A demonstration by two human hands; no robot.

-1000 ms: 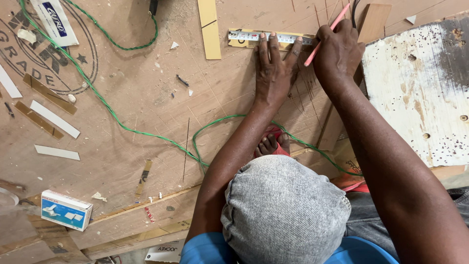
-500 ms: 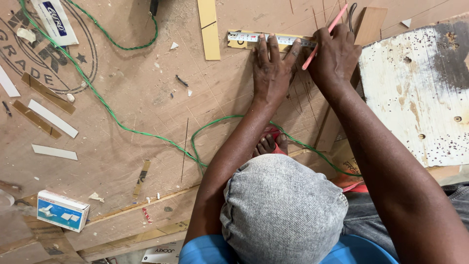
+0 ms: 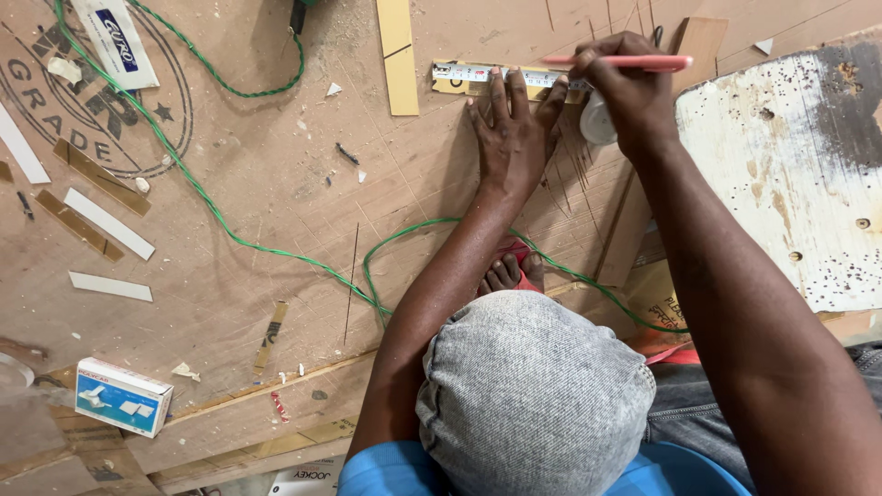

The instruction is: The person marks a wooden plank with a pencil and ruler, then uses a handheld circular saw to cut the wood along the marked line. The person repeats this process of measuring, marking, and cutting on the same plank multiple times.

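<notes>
Pink pencil (image 3: 625,62) lies flat, its long side going left to right, held tight in the right hand (image 3: 629,96). Left hand (image 3: 510,133) is spread open, pressing down a tape measure (image 3: 487,75) that runs left to right on the brown board (image 3: 276,184).

Box: your small blue-and-white cardboard box (image 3: 122,397) lies at the lower left.
Packet: your white-and-blue flat packet (image 3: 117,41) lies top left.

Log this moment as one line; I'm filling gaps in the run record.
left hand: flat, pinning tape measure on board | right hand: holds pink pencil above tape
</notes>
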